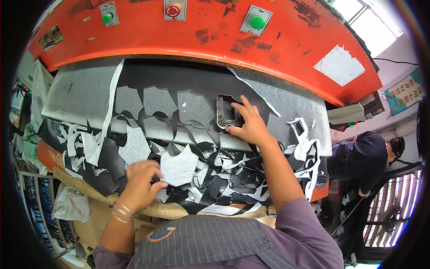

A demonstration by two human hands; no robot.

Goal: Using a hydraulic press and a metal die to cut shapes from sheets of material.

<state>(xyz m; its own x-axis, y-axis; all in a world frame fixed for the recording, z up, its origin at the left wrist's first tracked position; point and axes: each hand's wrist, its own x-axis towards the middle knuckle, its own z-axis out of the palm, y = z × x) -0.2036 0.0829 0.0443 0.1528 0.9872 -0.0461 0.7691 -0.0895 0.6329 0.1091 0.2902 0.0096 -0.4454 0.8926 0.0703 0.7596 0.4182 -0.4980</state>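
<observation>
Standing by the worker, I take the striped apron [204, 240] as the dial's centre, with twelve straight ahead. A pale rail [168, 211] runs just in front of it, and a white bag [70, 204] sits near nine. The left hand [142, 178] is at ten, bands round its wrist, its fingers narrowed in a pinch on the near-left edge of a white piece [180, 167]. That piece, angular and notched, is tilted above a heap of black and white scraps [219, 186] that spreads from ten to two.

Beyond the heap, the right hand [251, 126] reaches to one o'clock. Its fingers are spread wide, holding the right part of a metal die [220, 112] between them and the thumb. The die, an open frame, stands just past twelve on a black sheet [179, 74]; to its left, toward eleven, runs a row of house-shaped openings in the sheet. Under it lies the grey surface [76, 87], bare at either side.

Farther off, an orange-red beam [210, 38] arches across, carrying a green button [106, 18] at eleven and a red button [173, 10] near twelve. A co-worker [358, 154] in dark clothes bends at two.
</observation>
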